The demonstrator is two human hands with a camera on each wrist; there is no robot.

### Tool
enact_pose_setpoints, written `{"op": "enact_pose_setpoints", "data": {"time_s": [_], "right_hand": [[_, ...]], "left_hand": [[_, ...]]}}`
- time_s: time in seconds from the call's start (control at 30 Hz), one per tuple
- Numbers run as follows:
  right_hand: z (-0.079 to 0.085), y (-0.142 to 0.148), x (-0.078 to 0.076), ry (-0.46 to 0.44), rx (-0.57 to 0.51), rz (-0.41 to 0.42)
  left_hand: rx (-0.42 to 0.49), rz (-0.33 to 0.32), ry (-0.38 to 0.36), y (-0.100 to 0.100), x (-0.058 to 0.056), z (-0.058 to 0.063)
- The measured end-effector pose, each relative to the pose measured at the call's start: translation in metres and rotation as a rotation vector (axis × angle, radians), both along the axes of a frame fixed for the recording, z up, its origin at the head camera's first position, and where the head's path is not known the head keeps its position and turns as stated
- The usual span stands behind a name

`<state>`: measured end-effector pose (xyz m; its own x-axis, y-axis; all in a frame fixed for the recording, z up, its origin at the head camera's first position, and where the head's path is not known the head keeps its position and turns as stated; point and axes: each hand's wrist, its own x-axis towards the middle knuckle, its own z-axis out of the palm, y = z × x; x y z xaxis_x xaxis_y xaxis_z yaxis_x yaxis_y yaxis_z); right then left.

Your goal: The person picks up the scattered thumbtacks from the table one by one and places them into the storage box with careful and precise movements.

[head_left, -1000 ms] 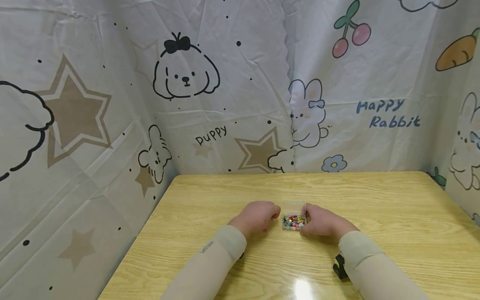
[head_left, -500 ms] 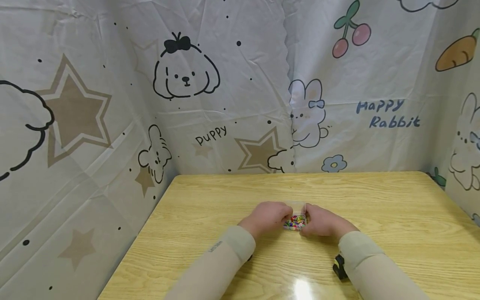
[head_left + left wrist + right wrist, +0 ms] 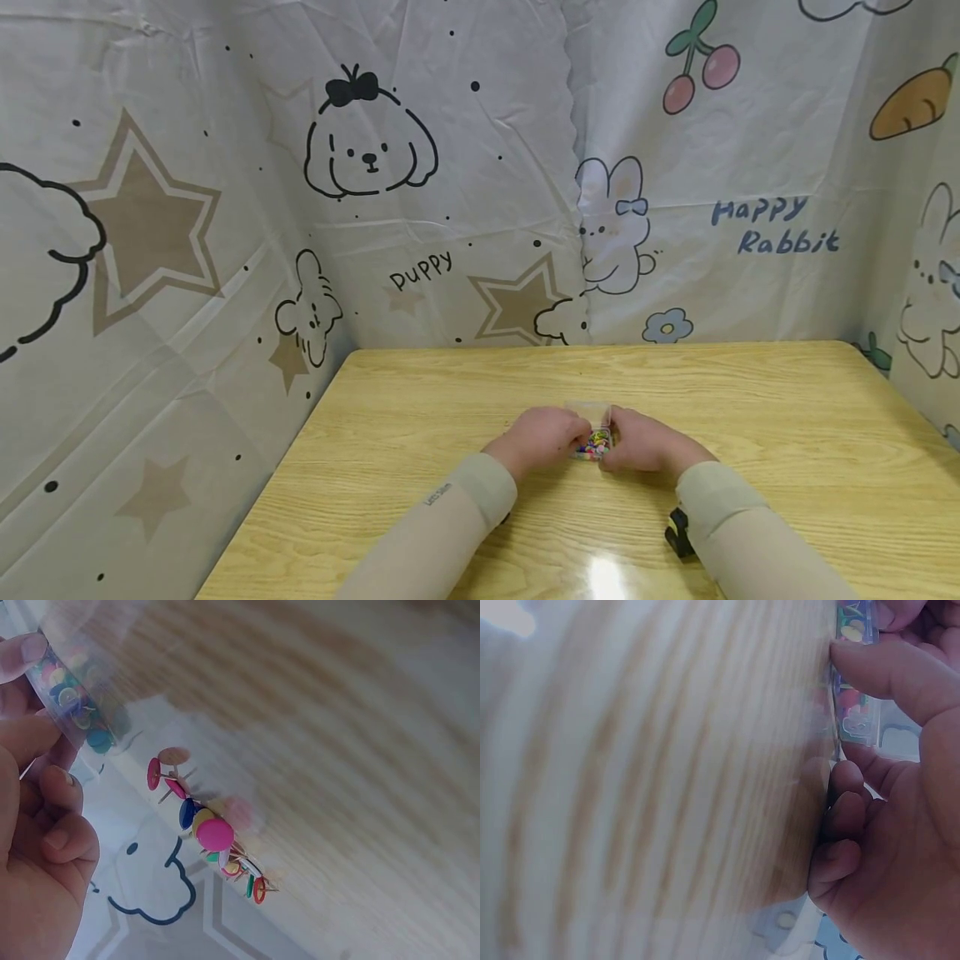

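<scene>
A small clear plastic box (image 3: 591, 457), its lid (image 3: 589, 409) standing raised at the back, holds many colourful thumbtacks (image 3: 70, 697). My right hand (image 3: 639, 439) grips the box's right side, thumb at the front. From the left, my left hand (image 3: 542, 433) has its fingertips over the box's left part, with the other fingers curled. I cannot tell whether a thumbtack is between those fingertips. Several loose thumbtacks (image 3: 215, 835), pink, blue, yellow, green, red and white, lie in a row on the table in the left wrist view; the left hand and arm hide them in the head view.
The light wood table (image 3: 420, 392) carries everything. Behind it and along the sides hangs a white curtain (image 3: 450, 167) with cartoon prints. A black wrist mount (image 3: 678, 533) shows under the right sleeve. Light glares off the table's front.
My left hand has moved right, from beside the box to over its left part, covering some of the thumbtacks. The right hand and the box have stayed in place.
</scene>
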<state>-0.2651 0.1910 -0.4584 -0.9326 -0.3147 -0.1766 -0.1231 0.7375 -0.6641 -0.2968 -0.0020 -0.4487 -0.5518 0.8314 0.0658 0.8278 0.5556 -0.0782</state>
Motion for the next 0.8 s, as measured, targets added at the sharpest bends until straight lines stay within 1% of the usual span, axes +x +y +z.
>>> {"op": "enact_pose_setpoints", "data": {"time_s": [0.07, 0.27, 0.47, 0.53, 0.63, 0.8], "right_hand": [[0.000, 0.000, 0.000, 0.002, 0.000, 0.003], [0.001, -0.001, -0.001, -0.003, 0.005, -0.003], [0.001, -0.001, -0.001, -0.006, 0.009, -0.006], [0.000, -0.001, -0.002, -0.010, 0.011, -0.008], [-0.001, -0.001, -0.002, -0.017, 0.004, -0.008], [-0.002, 0.001, -0.003, -0.022, 0.004, -0.006]], "left_hand": [[0.005, -0.004, -0.001, -0.001, 0.000, 0.000], [0.038, -0.001, -0.039, -0.006, -0.002, 0.001], [0.030, 0.023, -0.079, -0.015, -0.004, 0.007], [0.026, 0.043, -0.094, -0.020, -0.005, 0.010], [0.019, 0.085, -0.112, -0.029, -0.009, 0.010], [0.004, 0.150, -0.106, -0.044, -0.018, 0.010]]}}
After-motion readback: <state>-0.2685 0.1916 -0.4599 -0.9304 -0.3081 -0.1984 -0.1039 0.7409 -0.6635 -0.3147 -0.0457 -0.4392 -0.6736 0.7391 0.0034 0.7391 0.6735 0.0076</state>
